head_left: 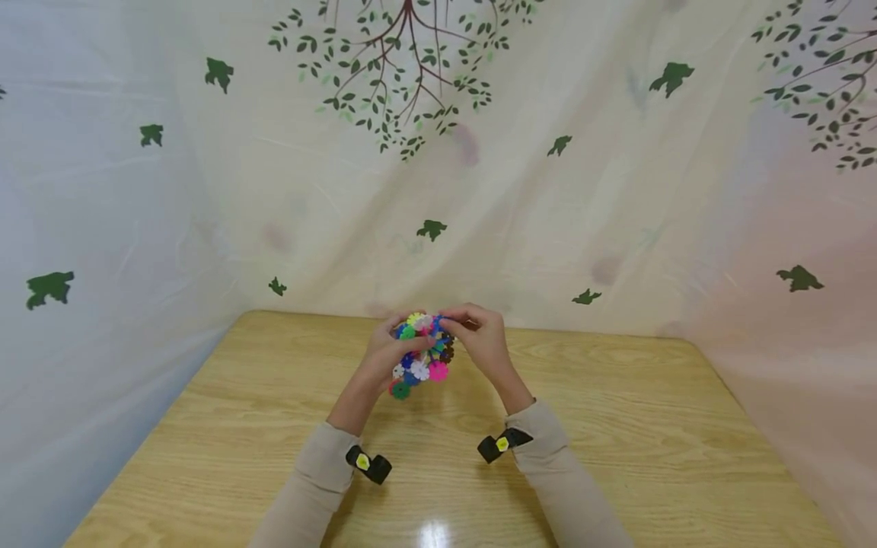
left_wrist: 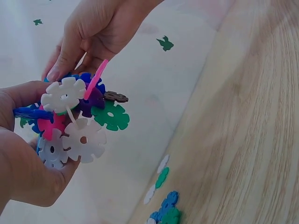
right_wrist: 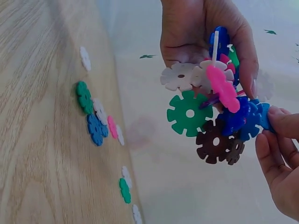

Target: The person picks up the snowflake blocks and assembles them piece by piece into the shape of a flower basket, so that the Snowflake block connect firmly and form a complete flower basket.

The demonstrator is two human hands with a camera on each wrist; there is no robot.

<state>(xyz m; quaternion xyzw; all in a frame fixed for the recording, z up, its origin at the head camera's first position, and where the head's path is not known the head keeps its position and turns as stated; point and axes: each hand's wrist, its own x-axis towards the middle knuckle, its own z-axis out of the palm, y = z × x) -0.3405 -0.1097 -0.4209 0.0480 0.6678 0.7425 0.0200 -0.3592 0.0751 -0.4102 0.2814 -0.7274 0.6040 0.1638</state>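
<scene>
My left hand (head_left: 381, 354) holds a cluster of joined snowflake discs (left_wrist: 93, 147), notched plastic rounds in white, pink, green, purple, blue and brown. Its thumb and fingers wrap the cluster's near side in the left wrist view. My right hand (head_left: 485, 344) is at the other side of the cluster. Between its thumb and fingertips it pinches a blue snowflake disc (right_wrist: 265, 116), right against other blue discs at the cluster's edge. A green disc (right_wrist: 176, 113) and a brown disc (right_wrist: 205, 143) stick out below in the right wrist view.
Loose snowflake discs lie on the wooden table (head_left: 617, 426) beneath the hands, among them a pink one (head_left: 438, 371), a green one (right_wrist: 84, 98) and a blue one (right_wrist: 95, 129). A pale cloth (head_left: 342, 228) with leaf and bird prints hangs behind the table's far edge.
</scene>
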